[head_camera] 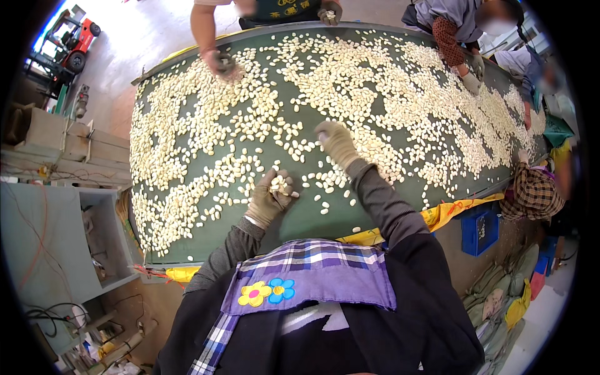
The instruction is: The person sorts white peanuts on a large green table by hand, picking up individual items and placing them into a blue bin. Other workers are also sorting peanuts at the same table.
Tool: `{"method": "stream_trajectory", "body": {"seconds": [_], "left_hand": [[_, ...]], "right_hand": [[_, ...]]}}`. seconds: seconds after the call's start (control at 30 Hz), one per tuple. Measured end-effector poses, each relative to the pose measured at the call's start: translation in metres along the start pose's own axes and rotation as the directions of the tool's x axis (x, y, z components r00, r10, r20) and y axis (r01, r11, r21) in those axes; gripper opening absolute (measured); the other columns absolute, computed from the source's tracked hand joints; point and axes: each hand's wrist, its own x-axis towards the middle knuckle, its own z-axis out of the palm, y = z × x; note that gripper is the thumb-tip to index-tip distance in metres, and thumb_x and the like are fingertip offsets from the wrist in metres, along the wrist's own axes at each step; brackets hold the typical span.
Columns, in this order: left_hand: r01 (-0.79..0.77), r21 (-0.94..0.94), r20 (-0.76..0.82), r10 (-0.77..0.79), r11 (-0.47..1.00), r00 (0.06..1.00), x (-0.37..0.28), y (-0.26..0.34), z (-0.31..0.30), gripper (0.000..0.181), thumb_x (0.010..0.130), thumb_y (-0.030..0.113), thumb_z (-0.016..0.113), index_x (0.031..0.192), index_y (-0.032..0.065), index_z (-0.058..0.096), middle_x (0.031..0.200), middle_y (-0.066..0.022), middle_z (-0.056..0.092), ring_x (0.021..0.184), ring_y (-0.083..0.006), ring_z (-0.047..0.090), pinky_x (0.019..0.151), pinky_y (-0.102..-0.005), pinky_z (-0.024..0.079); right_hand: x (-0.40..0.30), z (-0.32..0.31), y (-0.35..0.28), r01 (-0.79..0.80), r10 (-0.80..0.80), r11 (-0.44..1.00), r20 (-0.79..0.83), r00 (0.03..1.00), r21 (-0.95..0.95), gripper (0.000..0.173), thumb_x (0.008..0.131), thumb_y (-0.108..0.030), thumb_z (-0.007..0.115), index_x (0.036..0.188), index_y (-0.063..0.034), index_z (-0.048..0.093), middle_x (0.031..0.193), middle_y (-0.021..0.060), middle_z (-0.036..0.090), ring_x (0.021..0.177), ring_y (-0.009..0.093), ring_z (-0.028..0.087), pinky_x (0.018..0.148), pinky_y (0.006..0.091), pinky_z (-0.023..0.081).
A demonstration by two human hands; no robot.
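Observation:
Pale, cream-white beans (pixel 342 79) lie scattered in patches over a dark green sorting belt (pixel 304 220). My left hand (pixel 266 202), in a beige-grey work glove, is cupped palm up near the belt's front edge. Several white beans (pixel 280 184) rest in it, held by the curled fingers. Farther forward and to the right, my right hand (pixel 338 141) is just over or on the belt, beside a dense patch of beans. Its gloved fingers are bent and slightly blurred, and what is between them cannot be seen.
Across the belt, a co-worker's gloved hand (pixel 220 64) touches beans; their other hand (pixel 330 13) holds some. More people work at the right end. A grey cabinet (pixel 51 234) stands left, a red forklift (pixel 70 42) behind. A blue crate (pixel 479 233) and sacks (pixel 501 290) lie right.

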Motion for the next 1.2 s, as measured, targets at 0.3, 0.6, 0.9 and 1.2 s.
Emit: {"method": "stream_trajectory", "body": {"seconds": [0.3,0.6,0.9,1.2], "left_hand": [[0.145,-0.139,0.081,-0.135,0.98,0.988,0.019,-0.024,0.003,0.038,0.103,0.032,0.056,0.118,-0.0021,0.058,0.109,-0.0212,0.061,0.081,-0.0216,0.063,0.054,-0.0187,0.052],[0.001,-0.099,-0.128,-0.014,0.995,0.992,0.039,-0.038,0.01,0.035,0.103,0.036,0.055,0.111,0.0022,0.061,0.102,-0.0151,0.064,0.08,-0.0227,0.065,0.057,-0.0242,0.057],[-0.203,0.372,0.117,0.171,0.906,0.978,0.023,-0.065,0.071,0.035,0.108,0.033,0.047,0.119,0.0011,0.055,0.103,-0.0126,0.062,0.082,-0.0183,0.063,0.062,-0.0231,0.056],[-0.112,0.163,0.19,0.08,0.98,0.978,0.034,-0.071,0.047,0.025,0.106,0.016,0.052,0.125,-0.0009,0.05,0.108,-0.0091,0.059,0.086,-0.0142,0.063,0.069,-0.0223,0.057]], "right_hand": [[0.024,-0.022,0.014,0.204,0.064,0.772,0.393,0.917,-0.602,0.027,0.088,0.001,0.06,0.113,-0.0034,0.068,0.112,0.0208,0.069,0.107,0.035,0.069,0.091,0.0431,0.057],[-0.034,-0.022,-0.031,0.001,-0.026,0.998,0.375,0.927,0.067,0.034,0.085,-0.033,0.071,0.107,-0.0075,0.067,0.096,0.0151,0.074,0.091,0.031,0.071,0.086,0.0371,0.056],[-0.025,-0.069,0.057,-0.29,0.393,0.731,0.033,0.919,-0.618,0.075,0.094,-0.061,0.055,0.155,-0.0213,0.034,0.16,0.0142,0.027,0.145,0.044,0.027,0.113,0.0681,0.024],[-0.108,-0.121,0.086,0.459,-0.296,0.792,0.403,0.866,-0.404,0.047,0.078,-0.036,0.076,0.121,-0.0186,0.067,0.141,0.0099,0.055,0.133,0.034,0.045,0.113,0.0564,0.029]]}}
